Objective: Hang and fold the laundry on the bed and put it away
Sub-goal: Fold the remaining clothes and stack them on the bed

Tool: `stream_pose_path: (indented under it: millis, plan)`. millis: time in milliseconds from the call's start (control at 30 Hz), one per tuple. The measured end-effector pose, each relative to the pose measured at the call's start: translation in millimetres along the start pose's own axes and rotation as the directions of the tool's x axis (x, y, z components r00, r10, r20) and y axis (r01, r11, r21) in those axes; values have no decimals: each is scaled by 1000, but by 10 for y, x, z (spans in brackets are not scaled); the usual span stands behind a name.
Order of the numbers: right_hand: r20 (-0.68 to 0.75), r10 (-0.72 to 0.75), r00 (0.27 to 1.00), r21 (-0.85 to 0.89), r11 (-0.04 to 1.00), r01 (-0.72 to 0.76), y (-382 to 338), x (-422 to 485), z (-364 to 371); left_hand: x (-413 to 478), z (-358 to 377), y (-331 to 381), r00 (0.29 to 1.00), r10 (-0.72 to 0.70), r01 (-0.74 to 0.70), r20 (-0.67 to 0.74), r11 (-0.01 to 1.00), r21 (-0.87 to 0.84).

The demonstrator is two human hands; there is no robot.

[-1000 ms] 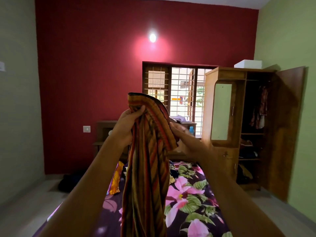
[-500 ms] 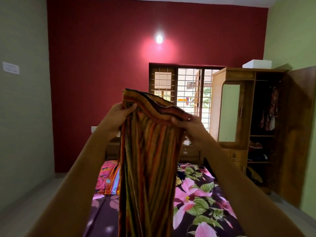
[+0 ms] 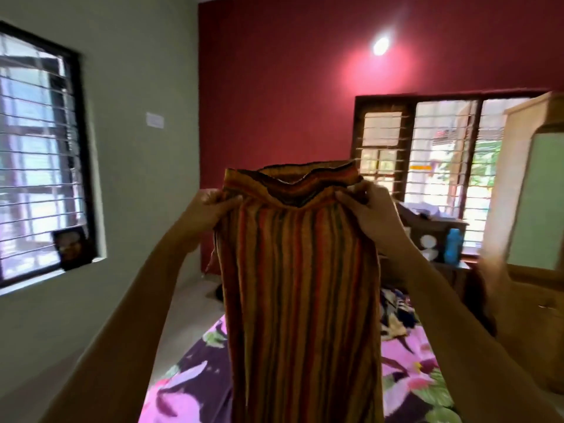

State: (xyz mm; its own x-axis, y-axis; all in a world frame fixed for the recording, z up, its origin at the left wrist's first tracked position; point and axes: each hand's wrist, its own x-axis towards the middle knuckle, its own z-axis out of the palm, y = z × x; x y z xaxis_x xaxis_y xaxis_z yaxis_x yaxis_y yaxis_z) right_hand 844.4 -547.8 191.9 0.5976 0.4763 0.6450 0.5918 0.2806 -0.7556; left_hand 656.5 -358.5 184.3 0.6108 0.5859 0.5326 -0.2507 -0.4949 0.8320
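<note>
A long striped garment (image 3: 300, 294) in orange, red and dark green hangs straight down in front of me, held up at chest height. My left hand (image 3: 210, 209) grips its top left corner and my right hand (image 3: 370, 209) grips its top right corner, so the wavy top band is stretched between them. Below it lies the bed (image 3: 195, 377) with a purple sheet printed with pink flowers. A small heap of other laundry (image 3: 396, 312) shows on the bed behind the garment's right edge.
A wooden wardrobe (image 3: 531, 209) with a mirrored door stands at the right. A dark desk (image 3: 439, 230) with a blue bottle (image 3: 452, 245) sits under the barred window in the red wall. Another barred window (image 3: 39, 154) is in the left wall. Bare floor lies left of the bed.
My hands have moved apart and spread the garment's top edge wide. The view has swung to the left, bringing the left window into sight and pushing the wardrobe to the right edge.
</note>
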Motion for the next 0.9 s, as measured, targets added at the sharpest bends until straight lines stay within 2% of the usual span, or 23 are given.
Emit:
stream_pose_path:
  millis: [67,133,167,233,300,333,367,400,433,467,500,567,633,733,833,900]
  plan:
    - [183,87,979,229,965,-128,-79,-113,217,-127,-221,-26,995,-102,104,24,957,-271]
    - [448,174,877,388,846,-365,-147,-152,398,-218,-501,-43,988,-118,154,102,840,-520]
    - [526,181,831,399,811,-429,-148,-120,503,-244,-630,-74,986,-79,149,144,800,-581]
    - [614,162,773,402,778,-483,-100,-61,797,-277,-856,-154,980,-27,142,199,796,-588]
    - [631,196,751,394,753,-528,70,17,1174,-182,-1169,-410,975,-83,180,207,842,-509]
    - [615,248,748,343,770,-537,226,76,1363,-104,-1333,-592,959,-177,260,220,855,-448]
    - [571,306,762,227,833,-505,420,143,1556,-16,-1470,-809,927,-303,363,220,870,-332]
    - [496,353,793,27,907,-421,676,235,1786,110,-1636,-1101,876,-452,474,166,871,-131]
    - [447,362,818,-213,931,-296,938,332,2001,236,-1755,-1376,824,-561,551,76,826,121]
    - [423,366,829,-403,895,-189,1204,416,2236,364,-1843,-1658,782,-623,593,-7,741,315]
    - [395,372,840,-510,849,-136,1418,487,2435,505,-1891,-1911,764,-643,603,-49,685,409]
    - [284,377,882,-527,830,-185,1632,628,2746,778,-1950,-2162,794,-606,574,-53,719,392]
    - [153,294,944,-467,863,-193,1664,806,2961,1094,-2077,-2267,875,-476,479,-87,827,295]
    - [84,190,978,-334,930,-152,1656,1022,3078,1384,-2261,-2298,951,-281,293,-133,952,86]
    - [92,106,990,-150,984,-92,1673,1071,3103,1389,-2395,-2246,985,9,40,-173,960,276]
    - [106,53,993,-65,997,-47,1681,1011,3129,1264,-2428,-2223,983,98,-50,-155,957,285]
